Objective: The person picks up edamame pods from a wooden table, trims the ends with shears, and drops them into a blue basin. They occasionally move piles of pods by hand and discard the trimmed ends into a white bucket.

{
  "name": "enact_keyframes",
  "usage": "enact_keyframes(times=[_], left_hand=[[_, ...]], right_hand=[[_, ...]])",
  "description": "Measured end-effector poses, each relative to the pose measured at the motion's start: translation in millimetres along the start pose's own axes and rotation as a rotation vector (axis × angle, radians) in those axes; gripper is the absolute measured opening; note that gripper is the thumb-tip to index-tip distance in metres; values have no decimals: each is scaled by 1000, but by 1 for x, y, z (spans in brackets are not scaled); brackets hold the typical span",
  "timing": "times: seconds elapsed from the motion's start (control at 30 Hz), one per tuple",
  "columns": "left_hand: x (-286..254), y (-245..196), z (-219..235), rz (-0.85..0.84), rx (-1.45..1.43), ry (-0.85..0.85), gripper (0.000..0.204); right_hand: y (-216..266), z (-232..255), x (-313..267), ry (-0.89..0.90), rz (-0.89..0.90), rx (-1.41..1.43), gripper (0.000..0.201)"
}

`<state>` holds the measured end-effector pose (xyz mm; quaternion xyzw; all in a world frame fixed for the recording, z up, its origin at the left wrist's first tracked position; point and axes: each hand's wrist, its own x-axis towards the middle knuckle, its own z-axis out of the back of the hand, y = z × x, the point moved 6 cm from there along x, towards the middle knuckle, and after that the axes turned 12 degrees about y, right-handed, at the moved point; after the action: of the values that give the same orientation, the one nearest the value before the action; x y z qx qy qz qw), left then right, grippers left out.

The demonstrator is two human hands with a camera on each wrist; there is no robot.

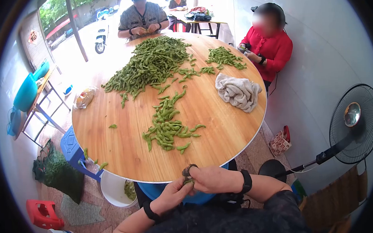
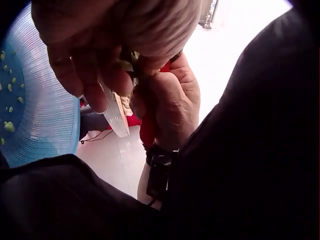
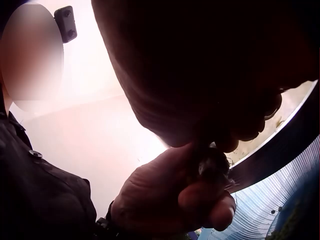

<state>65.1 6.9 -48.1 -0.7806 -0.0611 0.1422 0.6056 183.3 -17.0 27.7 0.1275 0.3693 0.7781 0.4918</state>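
Both hands meet at the near edge of the round table, over a blue mesh basket (image 2: pixel 50 90). My left hand (image 1: pixel 173 196) pinches a green soybean pod (image 1: pixel 189 181) between thumb and fingers. Pressed against it from the other side, my right hand (image 1: pixel 217 179) grips the same pod, with something dark around one of its digits. In the left wrist view a bit of the pod (image 2: pixel 129 65) shows between the fingers; the rest is covered. Several shelled beans (image 2: pixel 9 126) lie in the basket. A small loose heap of pods (image 1: pixel 166 132) sits on the tabletop just ahead.
A large pile of pods (image 1: pixel 151 62) covers the far side of the wooden table (image 1: pixel 109 149). A crumpled towel (image 1: pixel 237 91) lies at right. Two people sit around the table handling pods. A white bucket (image 1: pixel 115 190) stands below left, a fan (image 1: pixel 353 121) at right.
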Motion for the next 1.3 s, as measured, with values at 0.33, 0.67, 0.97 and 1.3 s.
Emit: enact_keyframes(times=[0.33, 0.67, 0.97, 1.3], left_hand=[[-10, -21, 0, -93, 230, -256, 12], [-25, -37, 4, -295, 535, -300, 9], [-37, -35, 4, -363, 585, -249, 13], [-33, -27, 7, -265, 492, -139, 20]], right_hand=[[1, 9, -3, -233, 50, 84, 16], [0, -11, 8, -239, 90, 163, 15], [0, -17, 10, -218, 84, 244, 16], [6, -22, 14, -183, 124, 190, 11]])
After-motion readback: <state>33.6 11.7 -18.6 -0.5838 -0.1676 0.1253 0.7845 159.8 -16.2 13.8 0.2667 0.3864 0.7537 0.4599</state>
